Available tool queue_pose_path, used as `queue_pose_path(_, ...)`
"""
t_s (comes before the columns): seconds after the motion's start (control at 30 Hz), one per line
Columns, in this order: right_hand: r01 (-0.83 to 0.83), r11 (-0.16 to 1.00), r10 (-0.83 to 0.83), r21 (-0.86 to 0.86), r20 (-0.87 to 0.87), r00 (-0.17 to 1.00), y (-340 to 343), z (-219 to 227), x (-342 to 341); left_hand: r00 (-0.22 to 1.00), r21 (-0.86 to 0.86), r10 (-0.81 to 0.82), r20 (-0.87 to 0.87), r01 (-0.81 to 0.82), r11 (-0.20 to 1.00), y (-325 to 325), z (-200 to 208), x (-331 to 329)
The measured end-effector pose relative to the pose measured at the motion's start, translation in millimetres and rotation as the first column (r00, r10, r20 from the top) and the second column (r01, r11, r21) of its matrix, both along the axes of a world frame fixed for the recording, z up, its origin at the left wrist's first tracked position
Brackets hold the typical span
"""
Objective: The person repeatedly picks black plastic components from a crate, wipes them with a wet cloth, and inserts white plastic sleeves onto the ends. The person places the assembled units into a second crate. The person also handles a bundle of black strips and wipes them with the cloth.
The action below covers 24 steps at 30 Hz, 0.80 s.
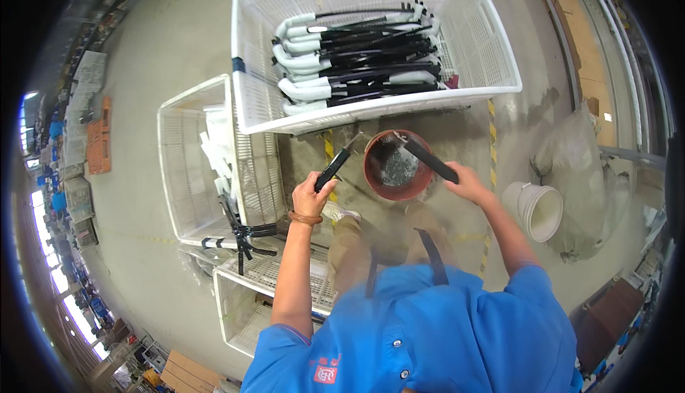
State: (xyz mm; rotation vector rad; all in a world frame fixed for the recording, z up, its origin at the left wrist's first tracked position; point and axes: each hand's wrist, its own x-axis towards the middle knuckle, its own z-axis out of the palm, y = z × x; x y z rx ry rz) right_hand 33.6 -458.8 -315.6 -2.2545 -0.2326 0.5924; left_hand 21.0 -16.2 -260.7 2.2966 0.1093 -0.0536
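Head view looks straight down on a person in a blue shirt standing on a concrete floor (178, 43). Each hand grips a dark, flat-handled tool. The left hand (312, 195) is clenched round a black handle (332, 169) whose metal tip points up toward the near wall of the large white crate (492, 50). The right hand (467, 181) is closed on a second black bar (428, 159), its pale tip lying over the far rim of the reddish-brown bucket (397, 187).

That bucket stands on the floor just before the person's feet, touching or nearly touching the big crate's near wall. Inside it lies a small heap of shiny metal bits; what they are is too small to tell.

The large crate already holds a neat stack of black rods with white curved tube ends (357, 54), filling roughly its left and middle part, with its right side bare. A second white crate (187, 172) at the person's left holds only a few white pieces and black rods along its right wall, and a lower crate (242, 307) sits by the left elbow. By that reckoning a good share looks stacked and a small lot remains. A white pail (536, 211) stands well apart on the right.
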Motion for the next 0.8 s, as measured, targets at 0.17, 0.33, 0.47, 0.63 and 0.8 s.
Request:
queue_pose_path(0.17,-0.02,0.999,0.035,-0.042,0.411,0.911,-13,134,-1,0.982,-0.006,-0.187,0.013,0.188,0.982,-20,133,9)
queue_pose_path(0.33,-0.063,0.998,0.032,0.024,0.65,0.759,-17,186,21,0.938,-0.002,-0.323,0.124,0.326,0.945,-50,217,5)
queue_pose_path(0.47,-0.159,0.987,0.097,0.029,0.683,0.724,-25,201,32,0.902,0.111,-0.399,0.168,0.385,0.916,-57,243,0)
queue_pose_path(0.63,-0.263,0.964,0.144,0.043,0.746,0.65,-15,207,41,0.882,0.148,-0.44,0.17,0.419,0.896,-58,247,-6)
queue_pose_path(0.8,-0.365,0.931,0.252,-0.014,0.746,0.616,0,210,52,0.873,0.194,-0.446,0.196,0.412,0.89,-62,244,-8)
